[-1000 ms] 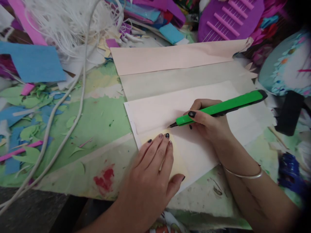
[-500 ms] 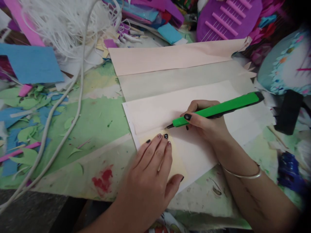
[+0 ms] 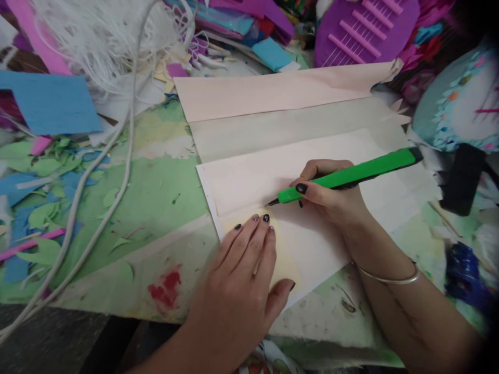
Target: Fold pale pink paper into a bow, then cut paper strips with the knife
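My left hand (image 3: pixel 245 270) lies flat, fingers stretched out, on a pale yellow shape (image 3: pixel 286 262) that rests on a folded pale pink sheet of paper (image 3: pixel 249 176). My right hand (image 3: pixel 331 200) grips a long green tool (image 3: pixel 351 174) with a dark tip. Its tip touches the paper just above my left fingertips. A thin bangle (image 3: pixel 385 278) circles my right wrist.
White cord (image 3: pixel 97 171) trails across the green-stained table (image 3: pixel 156 192) from a white tangle at the back left. Blue, green and pink paper scraps (image 3: pixel 47 171) litter the left side. A purple piece (image 3: pixel 362 31) lies at the back, a black object (image 3: pixel 462 179) and a blue one (image 3: pixel 463 272) at the right.
The view has shifted slightly; the green tool's tip has crept a little left along the paper. My left hand has stayed pressed in place.
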`<state>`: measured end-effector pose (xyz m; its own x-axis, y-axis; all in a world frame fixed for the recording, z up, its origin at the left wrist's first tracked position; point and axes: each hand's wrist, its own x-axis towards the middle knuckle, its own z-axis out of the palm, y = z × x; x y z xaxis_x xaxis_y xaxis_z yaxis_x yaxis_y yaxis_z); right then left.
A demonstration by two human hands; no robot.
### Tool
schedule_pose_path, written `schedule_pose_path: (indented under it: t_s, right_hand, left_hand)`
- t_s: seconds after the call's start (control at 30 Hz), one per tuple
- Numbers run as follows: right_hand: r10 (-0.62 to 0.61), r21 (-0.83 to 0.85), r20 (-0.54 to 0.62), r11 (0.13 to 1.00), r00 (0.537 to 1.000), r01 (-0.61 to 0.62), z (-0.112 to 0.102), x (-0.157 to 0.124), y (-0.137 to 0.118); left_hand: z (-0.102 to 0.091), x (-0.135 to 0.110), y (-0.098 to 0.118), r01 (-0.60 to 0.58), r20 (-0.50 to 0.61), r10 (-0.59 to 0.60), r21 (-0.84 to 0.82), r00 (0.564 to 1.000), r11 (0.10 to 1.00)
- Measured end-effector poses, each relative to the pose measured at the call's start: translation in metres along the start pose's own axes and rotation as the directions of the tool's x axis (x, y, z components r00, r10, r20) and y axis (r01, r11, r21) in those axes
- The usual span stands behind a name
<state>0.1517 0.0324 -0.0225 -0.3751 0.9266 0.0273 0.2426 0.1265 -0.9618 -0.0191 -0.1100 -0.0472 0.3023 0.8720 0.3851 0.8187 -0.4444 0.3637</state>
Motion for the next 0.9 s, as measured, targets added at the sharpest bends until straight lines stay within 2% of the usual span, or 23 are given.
schedule_pose_path:
  t_s: [0.6,0.9]
  right_hand:
    - [0.000,0.085,-0.023,0.996,1.000,0.002,-0.0024,0.0006,0.0069]
    - [0.023,0.249,-0.038,0.968,0.999,-0.013,0.0013,0.0019,0.0042]
  left_hand:
    - [-0.0008,0.0015,0.0002,-0.002,-0.010,0.002,0.005,1.000,1.000]
    - [-0.0042,0.0007,0.0000,-0.017,0.004,0.016,0.022,1.000,1.000]
